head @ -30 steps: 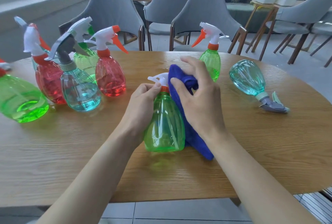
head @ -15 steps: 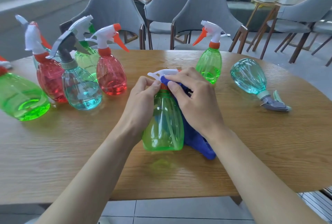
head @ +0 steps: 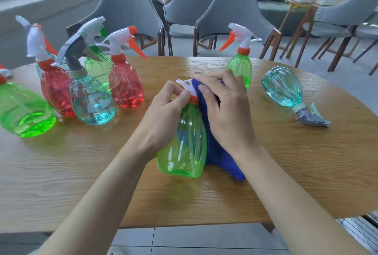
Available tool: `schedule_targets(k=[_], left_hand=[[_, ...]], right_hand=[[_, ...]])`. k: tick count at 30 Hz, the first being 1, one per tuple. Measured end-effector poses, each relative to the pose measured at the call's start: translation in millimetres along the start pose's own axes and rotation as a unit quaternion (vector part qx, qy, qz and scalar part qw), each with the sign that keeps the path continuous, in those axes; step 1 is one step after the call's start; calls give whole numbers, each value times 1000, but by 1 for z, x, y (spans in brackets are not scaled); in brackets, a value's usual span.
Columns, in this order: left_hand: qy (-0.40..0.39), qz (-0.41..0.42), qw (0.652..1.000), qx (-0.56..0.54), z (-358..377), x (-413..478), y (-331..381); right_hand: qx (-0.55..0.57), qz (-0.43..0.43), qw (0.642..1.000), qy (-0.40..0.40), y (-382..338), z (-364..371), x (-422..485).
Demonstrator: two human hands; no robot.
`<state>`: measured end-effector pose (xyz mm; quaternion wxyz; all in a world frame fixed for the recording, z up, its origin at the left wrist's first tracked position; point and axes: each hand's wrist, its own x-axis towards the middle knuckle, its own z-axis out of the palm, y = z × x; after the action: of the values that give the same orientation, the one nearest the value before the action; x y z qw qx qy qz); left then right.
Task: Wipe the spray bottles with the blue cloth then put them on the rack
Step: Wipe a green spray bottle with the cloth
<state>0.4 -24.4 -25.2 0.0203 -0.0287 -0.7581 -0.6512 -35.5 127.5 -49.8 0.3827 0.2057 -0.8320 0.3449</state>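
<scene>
Since a second ago the right grip point(head: 225, 115) has dropped from sprayer top to neck, its fingers curled over the blue cloth point(head: 225, 162) and pressing it against the green spray bottle point(head: 186, 148). Left grip point(head: 163, 115) pinches the bottle's white trigger head. Bottle stands slightly tilted, mid desk point(head: 81, 173). Teal bottle point(head: 284, 89) lies on its side, well apart to the right.

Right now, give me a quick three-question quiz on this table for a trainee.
1. True or false: the teal spray bottle on the right stands upright.
2. What does the right hand hold against the green spray bottle in the left hand? A sponge, B blue cloth, C paper towel.
3. How many red spray bottles are standing?
Key: 1 false, it lies on its side; 2 B; 3 two.
</scene>
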Motion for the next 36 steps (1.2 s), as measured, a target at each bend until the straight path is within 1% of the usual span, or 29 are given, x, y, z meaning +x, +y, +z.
schedule_targets(k=[3,6,9,13,16,19,21,24,25,26,29,32,34,36], left_hand=[[-34,21,998,55,-3,-1,4],[-37,36,996,72,-5,-1,3],[-16,32,998,59,-5,-2,1],[-4,20,1000,18,-3,-3,-4],[15,9,999,-35,2,-1,-6],[52,13,994,-92,4,1,-4],[74,24,992,-104,4,4,-4],[109,39,987,-114,5,6,-3],[116,41,985,-118,5,6,-3],[120,39,985,-121,5,6,-3],[111,36,986,-121,5,5,-3],[95,35,987,-128,4,3,-3],[59,16,989,-135,-2,6,-1],[0,-14,990,-141,-7,12,-1]], right_hand=[[-4,12,1000,3,3,-1,3],[3,65,998,-8,6,0,5],[21,139,989,-33,12,-1,6],[115,213,968,-72,9,-5,10],[187,254,947,-67,13,-4,10],[268,316,908,-66,12,5,4],[313,345,882,-68,12,9,1],[373,370,846,-95,14,6,2],[384,369,839,-108,14,4,3],[381,366,841,-116,14,3,3],[355,364,853,-120,13,0,4],[365,367,845,-131,13,2,3],[397,375,827,-132,11,4,1],[448,392,797,-107,9,3,1]])
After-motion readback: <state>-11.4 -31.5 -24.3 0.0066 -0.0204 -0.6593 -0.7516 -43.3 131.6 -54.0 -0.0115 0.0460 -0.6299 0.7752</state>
